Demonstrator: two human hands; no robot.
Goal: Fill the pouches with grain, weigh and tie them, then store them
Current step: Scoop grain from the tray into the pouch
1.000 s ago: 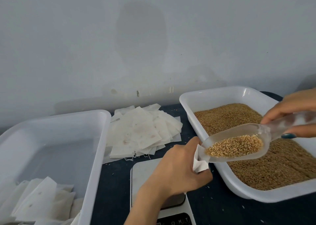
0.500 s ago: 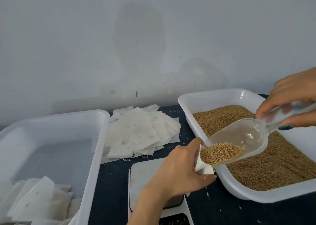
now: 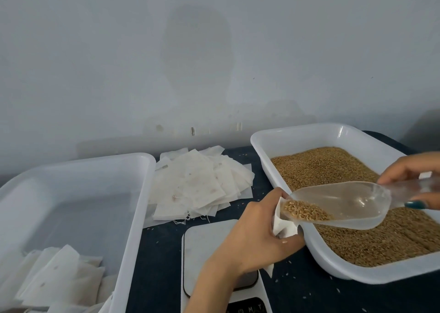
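Now, on the head camera, I see the left hand (image 3: 257,236) gripping a white pouch (image 3: 283,228), fingers curled round it. The pouch mouth is held up just beside the near-left rim of the grain tray (image 3: 297,131), which sits on the right side of the desk (image 3: 297,293). The right hand (image 3: 414,184) pinches the handle of the clear scoop (image 3: 345,203), whose lip sits at the pouch mouth.

Against a second ago, the scoop is tipped steeper, and the grain (image 3: 304,211) in it has slid down to the lip and thinned out. I judge much of the load has gone into the pouch. One kernel lies on the left hand and loose ones dot the desk near its front edge, so some is spilling.

That puts this pouch late in its filling, with weighing next. The scale (image 3: 207,246) stands at the desk's front edge, under the left wrist. Flat pouches (image 3: 197,188) are stacked toward the back edge. The stored pouches (image 3: 59,279) lie in the storage tray (image 3: 133,193) at the left edge.
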